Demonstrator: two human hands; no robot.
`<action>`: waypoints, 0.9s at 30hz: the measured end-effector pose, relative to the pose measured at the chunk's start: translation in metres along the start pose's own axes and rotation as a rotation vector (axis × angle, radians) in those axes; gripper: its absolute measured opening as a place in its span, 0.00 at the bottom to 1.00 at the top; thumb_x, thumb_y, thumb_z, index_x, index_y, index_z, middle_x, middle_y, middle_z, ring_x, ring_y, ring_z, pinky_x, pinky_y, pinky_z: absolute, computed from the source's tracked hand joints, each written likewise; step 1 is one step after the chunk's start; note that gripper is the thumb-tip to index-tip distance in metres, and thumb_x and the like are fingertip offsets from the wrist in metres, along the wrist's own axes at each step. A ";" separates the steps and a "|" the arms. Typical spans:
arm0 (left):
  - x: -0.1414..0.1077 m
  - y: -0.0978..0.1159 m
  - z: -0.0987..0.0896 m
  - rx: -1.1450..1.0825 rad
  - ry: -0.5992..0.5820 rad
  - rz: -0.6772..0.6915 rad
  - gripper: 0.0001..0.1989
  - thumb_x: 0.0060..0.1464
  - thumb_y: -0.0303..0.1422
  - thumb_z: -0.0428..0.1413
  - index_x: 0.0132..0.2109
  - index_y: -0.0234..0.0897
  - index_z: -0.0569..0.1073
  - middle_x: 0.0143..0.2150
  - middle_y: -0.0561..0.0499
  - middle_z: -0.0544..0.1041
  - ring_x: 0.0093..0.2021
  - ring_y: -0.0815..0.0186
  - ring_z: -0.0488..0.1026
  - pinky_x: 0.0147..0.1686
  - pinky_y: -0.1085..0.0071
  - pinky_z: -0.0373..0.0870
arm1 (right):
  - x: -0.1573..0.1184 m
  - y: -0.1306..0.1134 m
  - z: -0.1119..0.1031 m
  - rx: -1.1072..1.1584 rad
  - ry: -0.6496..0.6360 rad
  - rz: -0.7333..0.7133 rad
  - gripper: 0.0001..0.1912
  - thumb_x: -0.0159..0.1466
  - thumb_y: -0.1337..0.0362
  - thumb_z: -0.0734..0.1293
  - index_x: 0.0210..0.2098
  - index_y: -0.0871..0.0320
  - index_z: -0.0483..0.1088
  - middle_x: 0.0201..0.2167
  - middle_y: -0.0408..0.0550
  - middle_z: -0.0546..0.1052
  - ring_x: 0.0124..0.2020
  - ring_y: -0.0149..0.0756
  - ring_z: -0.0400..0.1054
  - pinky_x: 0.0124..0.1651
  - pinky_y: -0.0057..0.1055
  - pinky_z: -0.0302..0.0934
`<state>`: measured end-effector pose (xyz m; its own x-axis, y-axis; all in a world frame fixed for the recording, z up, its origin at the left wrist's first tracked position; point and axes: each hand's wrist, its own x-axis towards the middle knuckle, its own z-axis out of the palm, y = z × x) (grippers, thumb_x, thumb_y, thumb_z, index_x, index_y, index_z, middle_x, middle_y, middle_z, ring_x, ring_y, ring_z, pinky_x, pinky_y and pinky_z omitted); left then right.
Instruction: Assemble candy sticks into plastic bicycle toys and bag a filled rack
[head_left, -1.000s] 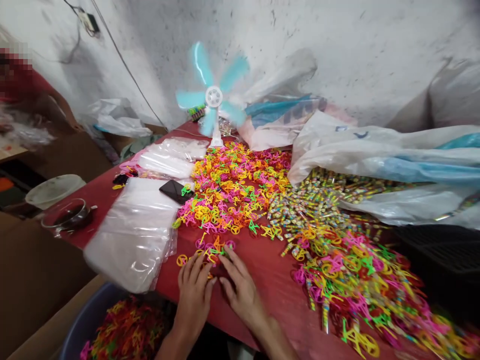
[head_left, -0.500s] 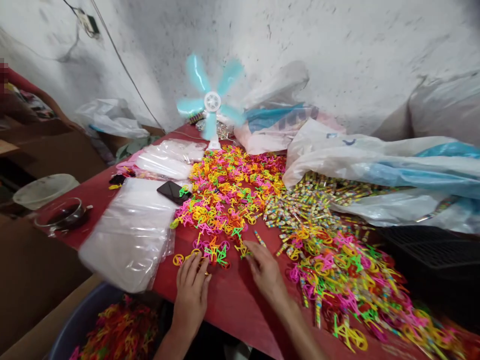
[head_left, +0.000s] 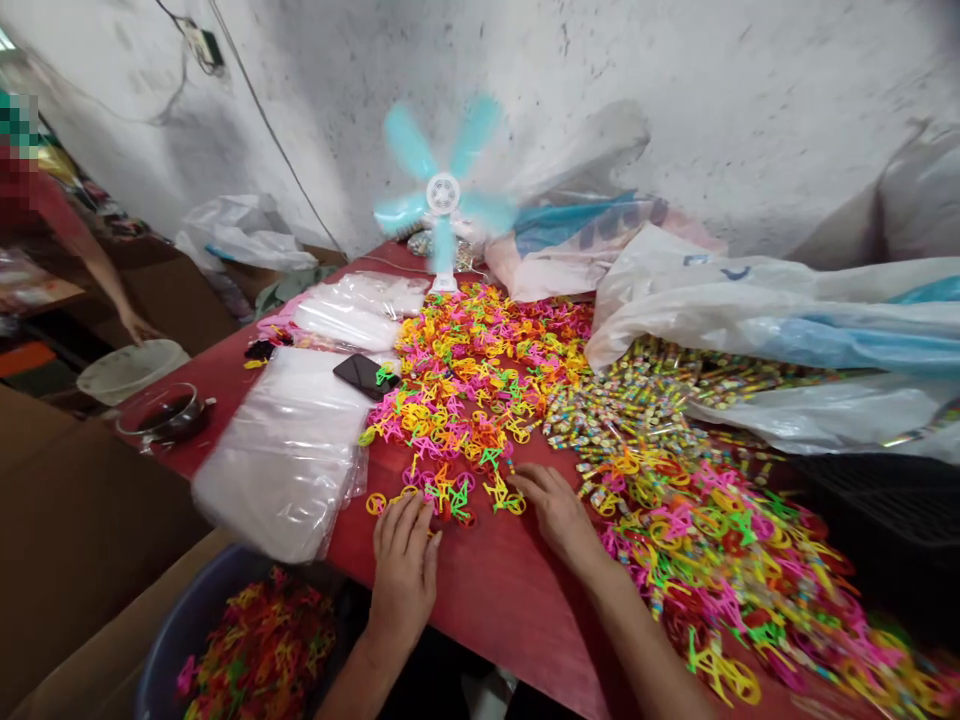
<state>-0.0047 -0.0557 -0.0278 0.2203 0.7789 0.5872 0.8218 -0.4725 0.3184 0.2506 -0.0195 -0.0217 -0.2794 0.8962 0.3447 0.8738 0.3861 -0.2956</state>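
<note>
My left hand (head_left: 406, 560) rests at the front of the red table (head_left: 480, 600). Its fingers lie stretched out at the near edge of a few plastic toy bicycle pieces (head_left: 442, 495) in pink, green, yellow and orange. My right hand (head_left: 559, 515) is to the right of these, its fingers together and pointing left. Just past its fingertips shows the end of a small printed tube (head_left: 512, 467), the remainder covered by the fingers. Yellow and green pieces (head_left: 501, 492) lie right beside those fingertips. Behind spreads a large heap of the same pieces (head_left: 465, 390).
Printed tubes (head_left: 630, 400) and mixed pieces (head_left: 720, 560) pile up at right, beside a black crate (head_left: 885, 510). Clear plastic bags (head_left: 277, 460), a phone (head_left: 364, 375) and a glass bowl (head_left: 169, 415) lie left. A fan (head_left: 443, 195) spins behind. A tub (head_left: 161, 630) stands below; a person (head_left: 82, 240) is far left.
The view has shifted, moving the scene slightly right. My right hand has moved right, away from the yellow pieces and over the loose printed tube. My left hand has barely moved.
</note>
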 end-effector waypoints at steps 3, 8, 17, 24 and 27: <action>0.018 0.023 0.002 -0.024 -0.016 -0.035 0.15 0.61 0.28 0.48 0.54 0.37 0.69 0.50 0.43 0.75 0.52 0.56 0.68 0.52 0.54 0.64 | -0.003 -0.004 0.003 0.017 0.031 0.038 0.17 0.65 0.72 0.58 0.47 0.54 0.74 0.37 0.50 0.75 0.40 0.39 0.67 0.42 0.34 0.63; 0.062 0.071 0.026 0.075 -0.229 -0.271 0.10 0.58 0.32 0.54 0.42 0.31 0.75 0.43 0.39 0.73 0.45 0.51 0.69 0.45 0.51 0.67 | -0.026 -0.012 0.003 0.022 0.148 0.143 0.12 0.67 0.64 0.59 0.39 0.56 0.74 0.32 0.50 0.74 0.35 0.39 0.67 0.39 0.34 0.62; 0.059 0.060 0.038 -0.075 -0.253 -0.079 0.17 0.55 0.20 0.49 0.50 0.34 0.71 0.48 0.42 0.74 0.48 0.55 0.68 0.47 0.56 0.67 | -0.033 -0.040 0.007 0.202 0.173 0.279 0.13 0.67 0.60 0.58 0.47 0.58 0.67 0.39 0.53 0.76 0.40 0.41 0.71 0.41 0.34 0.65; 0.054 0.043 0.024 -0.292 -0.332 0.045 0.24 0.54 0.17 0.46 0.54 0.41 0.71 0.52 0.46 0.75 0.53 0.58 0.68 0.52 0.56 0.67 | -0.040 -0.048 0.002 0.196 0.078 0.244 0.12 0.68 0.66 0.55 0.35 0.55 0.69 0.29 0.47 0.74 0.30 0.36 0.71 0.33 0.28 0.63; 0.054 0.040 0.028 -0.361 -0.285 -0.025 0.22 0.55 0.18 0.45 0.51 0.40 0.73 0.48 0.45 0.77 0.49 0.60 0.71 0.50 0.57 0.70 | -0.038 -0.048 -0.005 0.260 0.139 0.277 0.10 0.68 0.63 0.57 0.40 0.55 0.69 0.34 0.49 0.76 0.33 0.36 0.72 0.36 0.29 0.65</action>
<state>0.0550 -0.0213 -0.0038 0.3803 0.8504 0.3636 0.6045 -0.5261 0.5982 0.2214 -0.0730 -0.0161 0.0251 0.9428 0.3323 0.7738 0.1921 -0.6036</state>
